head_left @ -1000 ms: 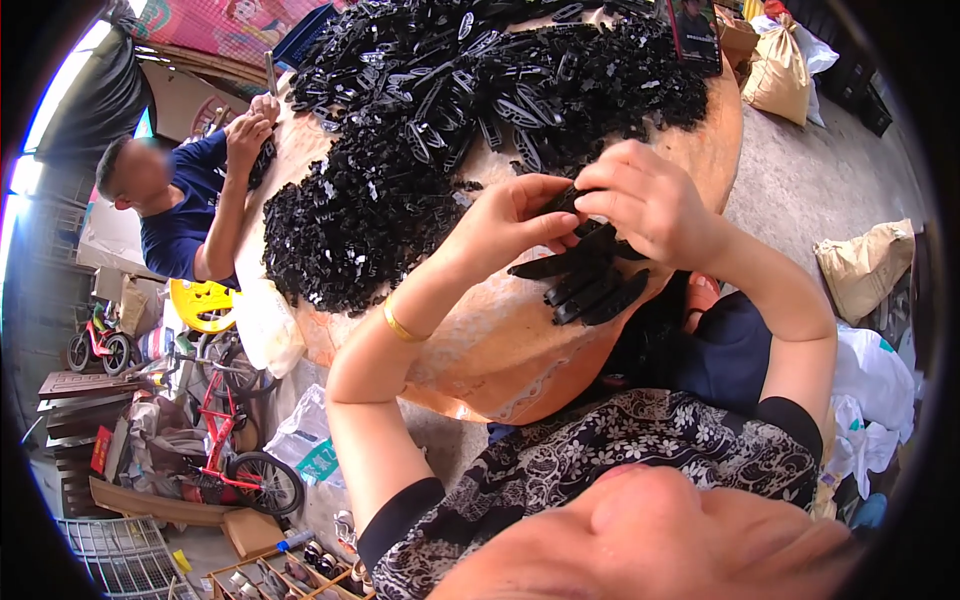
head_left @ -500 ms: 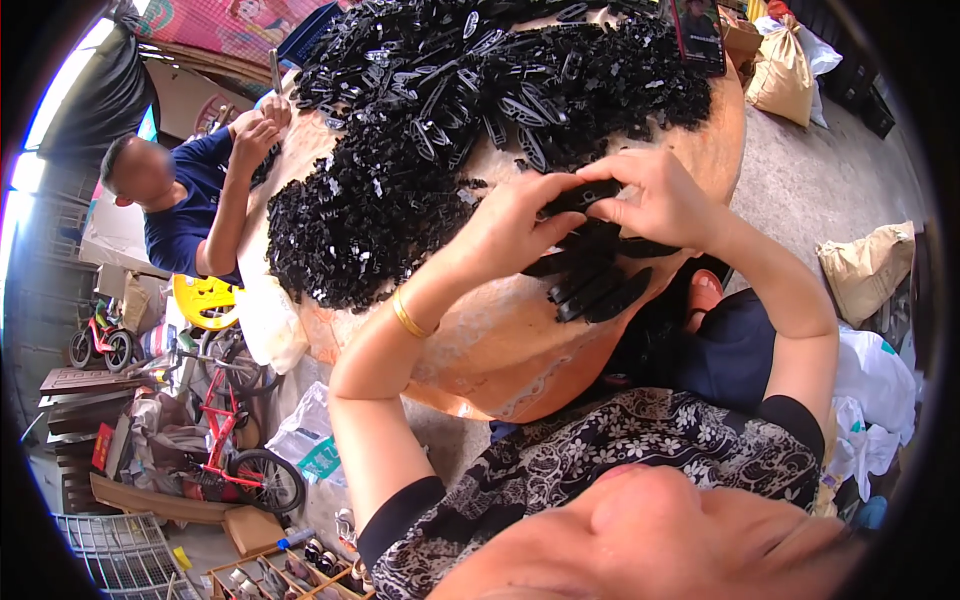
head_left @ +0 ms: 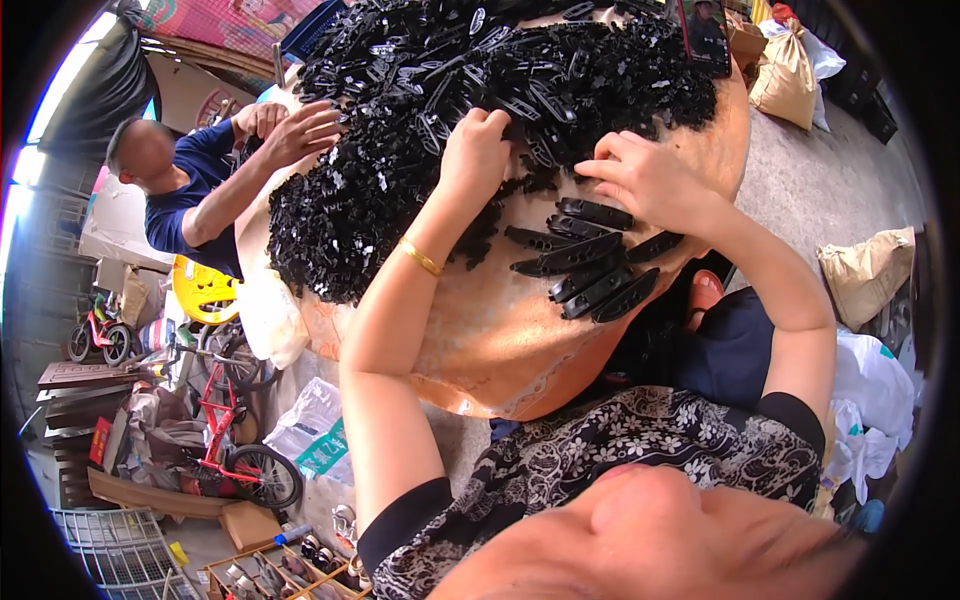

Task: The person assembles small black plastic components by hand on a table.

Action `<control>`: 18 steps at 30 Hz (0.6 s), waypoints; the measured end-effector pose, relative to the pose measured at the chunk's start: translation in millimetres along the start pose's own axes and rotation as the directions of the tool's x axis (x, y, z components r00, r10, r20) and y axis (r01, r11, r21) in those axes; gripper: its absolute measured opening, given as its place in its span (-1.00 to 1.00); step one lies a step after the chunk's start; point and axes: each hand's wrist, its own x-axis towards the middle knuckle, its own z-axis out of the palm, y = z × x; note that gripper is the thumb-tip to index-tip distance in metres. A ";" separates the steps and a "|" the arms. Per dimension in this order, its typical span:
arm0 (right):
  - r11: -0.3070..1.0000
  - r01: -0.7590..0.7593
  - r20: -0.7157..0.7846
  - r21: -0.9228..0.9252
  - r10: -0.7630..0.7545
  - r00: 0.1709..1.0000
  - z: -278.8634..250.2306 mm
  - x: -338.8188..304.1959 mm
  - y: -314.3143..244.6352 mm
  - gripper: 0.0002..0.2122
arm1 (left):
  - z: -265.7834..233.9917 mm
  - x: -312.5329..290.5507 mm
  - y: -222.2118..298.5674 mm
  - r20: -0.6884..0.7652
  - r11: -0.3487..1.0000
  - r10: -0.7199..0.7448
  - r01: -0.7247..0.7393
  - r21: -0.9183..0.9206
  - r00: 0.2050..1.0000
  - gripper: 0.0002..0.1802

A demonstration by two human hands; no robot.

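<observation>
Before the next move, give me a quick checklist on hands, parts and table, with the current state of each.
1. Left hand at the large pile of black parts: ok.
2. Left hand gripping a part: cannot tell; its fingertips are hidden.
3. Right hand holding nothing: cannot tell; its fingers are bent above the table, with dark parts close by.
4. Long black pieces grouped on the table near its edge, on the right hand's side: ok.
5. Co-worker's hands apart from the person's own: ok.
6. Phone apart from the right hand: ok.
</observation>
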 end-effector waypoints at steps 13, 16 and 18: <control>0.995 0.064 -0.191 0.077 -0.049 0.980 3.8 1.3 5.0 -0.85 | -46.7 -8.7 16.6 0.065 0.471 -0.476 0.317 -0.823 0.877 -0.78; 0.986 0.074 -0.298 0.148 -0.027 0.954 -4.2 4.5 3.8 -0.81 | -47.4 -14.6 27.3 0.283 0.046 -0.433 0.335 -0.941 0.856 -0.76; 0.985 0.072 -0.345 0.157 -0.013 0.938 -10.0 5.7 -1.2 -0.79 | -46.1 -18.6 33.9 0.422 -0.079 -0.365 0.424 -0.902 0.830 -0.75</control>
